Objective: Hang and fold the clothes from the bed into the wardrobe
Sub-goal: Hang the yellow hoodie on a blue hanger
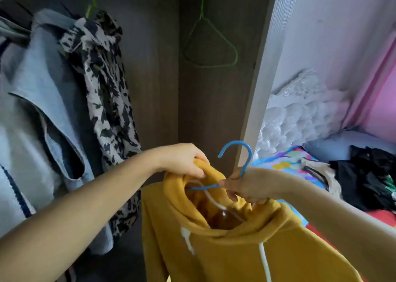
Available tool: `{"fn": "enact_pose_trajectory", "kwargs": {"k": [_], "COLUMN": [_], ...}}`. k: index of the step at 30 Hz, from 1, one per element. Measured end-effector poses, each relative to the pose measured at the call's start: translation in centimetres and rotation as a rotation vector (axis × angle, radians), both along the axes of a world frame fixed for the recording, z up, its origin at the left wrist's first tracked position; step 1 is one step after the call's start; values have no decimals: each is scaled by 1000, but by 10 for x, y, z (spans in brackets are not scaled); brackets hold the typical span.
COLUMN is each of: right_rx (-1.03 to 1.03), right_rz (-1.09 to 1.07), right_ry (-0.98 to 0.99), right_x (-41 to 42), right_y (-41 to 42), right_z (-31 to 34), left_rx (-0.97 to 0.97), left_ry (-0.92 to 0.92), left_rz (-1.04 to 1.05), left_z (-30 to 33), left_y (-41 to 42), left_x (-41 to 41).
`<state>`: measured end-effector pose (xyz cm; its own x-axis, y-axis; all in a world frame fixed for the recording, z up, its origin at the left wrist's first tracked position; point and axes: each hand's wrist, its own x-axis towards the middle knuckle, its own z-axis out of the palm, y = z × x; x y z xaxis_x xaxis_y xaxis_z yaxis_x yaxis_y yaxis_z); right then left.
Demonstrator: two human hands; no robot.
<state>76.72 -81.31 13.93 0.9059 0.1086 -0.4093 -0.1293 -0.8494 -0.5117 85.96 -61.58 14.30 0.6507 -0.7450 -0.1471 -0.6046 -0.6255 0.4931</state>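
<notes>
A mustard-yellow hoodie [231, 249] with white drawstrings hangs in front of me at the open wardrobe. My left hand [184, 160] grips the rim of its hood at the neck opening. My right hand [249, 186] grips a blue hanger [246, 153] just below its hook, together with the hoodie's neck edge. One arm of the hanger reaches into the neck opening; the rest of it is hidden by the fabric and my hand.
An empty green wire hanger [211, 44] hangs in the dark wardrobe corner. A grey jacket [32, 110] and a black-and-white patterned garment [107, 93] hang at the left. The wardrobe's side panel [261, 78] stands right. Dark clothes [368, 174] lie on the colourful bed.
</notes>
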Motion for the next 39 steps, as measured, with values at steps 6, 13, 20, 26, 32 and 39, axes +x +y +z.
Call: {"fn": "enact_pose_trajectory", "kwargs": {"k": [6, 13, 20, 26, 32, 39], "right_rx": [342, 208, -174, 87, -91, 110], "right_rz": [-45, 95, 93, 121, -73, -374], "right_ry": [-13, -394, -626, -519, -660, -488], "right_x": [-4, -12, -42, -50, -23, 15], "right_y": [-6, -14, -37, -22, 45, 78], "right_z": [47, 38, 25, 69, 112, 109], "left_rx": [-237, -588, -685, -830, -896, -602], "left_ry": [-157, -521, -857, -885, -845, -207], "left_rz": [83, 93, 102, 116, 159, 466], "left_z": [-25, -45, -17, 1, 17, -21], "left_y": [32, 36, 65, 63, 49, 27], "left_x": [-2, 13, 47, 58, 66, 81]}}
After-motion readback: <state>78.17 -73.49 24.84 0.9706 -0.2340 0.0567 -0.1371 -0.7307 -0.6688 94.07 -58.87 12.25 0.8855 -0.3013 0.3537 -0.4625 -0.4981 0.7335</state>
